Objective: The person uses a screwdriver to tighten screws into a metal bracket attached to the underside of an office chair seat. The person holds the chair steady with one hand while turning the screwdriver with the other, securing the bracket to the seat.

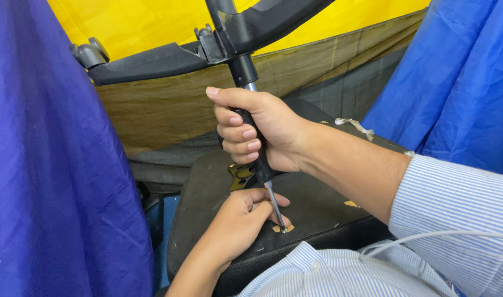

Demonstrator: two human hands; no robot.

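My right hand [260,129] is wrapped around the black handle of a screwdriver [274,202], which stands nearly upright. Its metal tip rests on a screw in a small hole [283,228] in the black underside of an overturned chair seat [317,198]. My left hand [238,220] lies on the seat, its fingertips steadying the shaft close to the tip. Behind my right hand the chair's gas column [241,69] rises to the black star base [152,60], which has a caster [89,54] at one arm's end.
Blue plastic sheeting hangs at the left [48,165] and at the right [460,82]. A yellow sheet [152,22] and a brown tarp [169,110] fill the background. A white cable [427,237] crosses my striped sleeve. A scrap of tape [353,124] sticks up at the seat's far edge.
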